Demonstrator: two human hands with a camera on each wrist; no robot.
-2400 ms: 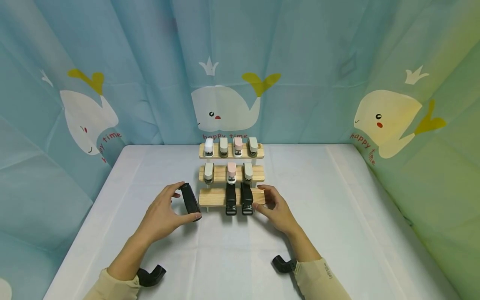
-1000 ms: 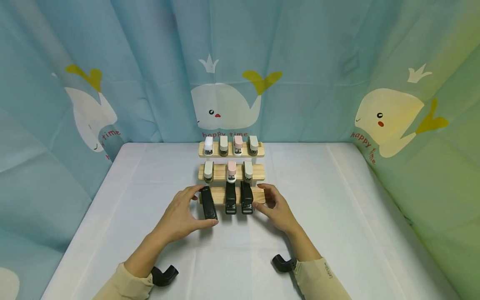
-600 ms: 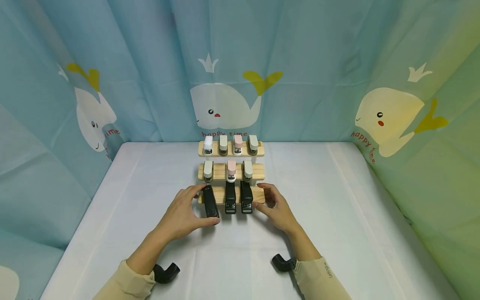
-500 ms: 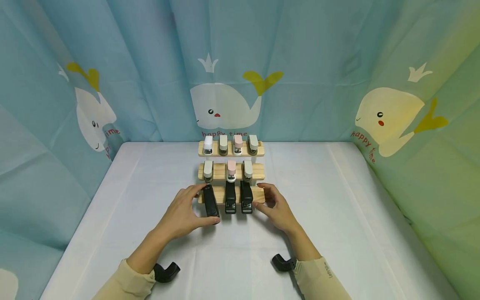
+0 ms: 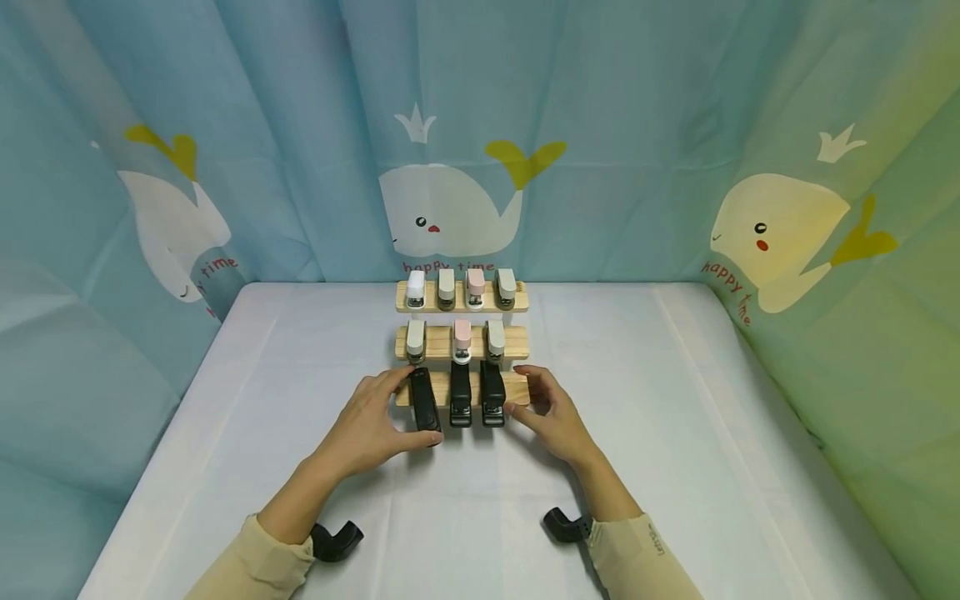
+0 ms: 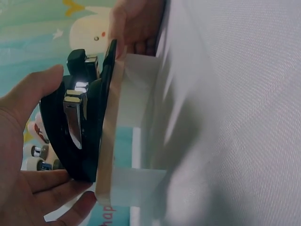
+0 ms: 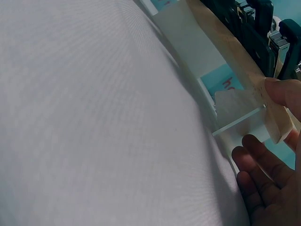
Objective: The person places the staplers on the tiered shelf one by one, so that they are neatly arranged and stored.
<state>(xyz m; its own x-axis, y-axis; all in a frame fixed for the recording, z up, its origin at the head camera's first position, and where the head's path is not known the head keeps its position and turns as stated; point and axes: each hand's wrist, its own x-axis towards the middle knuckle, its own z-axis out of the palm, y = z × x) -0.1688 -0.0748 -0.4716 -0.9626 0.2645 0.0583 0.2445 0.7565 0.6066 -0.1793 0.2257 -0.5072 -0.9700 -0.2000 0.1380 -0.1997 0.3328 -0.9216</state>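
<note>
We saw a white table point(image 5: 645, 433) enclosed by a whale-print curtain point(image 5: 225, 125), and at its middle stood a three-step wooden rack point(image 5: 517, 385), our landmark for everything else. Pale and pink small staplers point(image 5: 462, 335) sat on the rack's upper two steps. On its lowest step, two black staplers point(image 5: 476, 398) lay side by side at the middle and right.

Just left of those, on the rack's lowest step, lay the black stapler point(image 5: 424, 401), its length pointing toward us. Our left hand point(image 5: 367, 421) gripped it, thumb along the near end and fingers curled round the far end; the left wrist view showed that stapler point(image 6: 80, 127) seated on the plank between thumb and fingers.

Our right hand point(image 5: 551, 417) was at the rack's right end, a fingertip and the thumb touching the lowest plank's edge; the other fingers point(image 7: 256, 176) lay relaxed and apart, and the hand held nothing.
</note>
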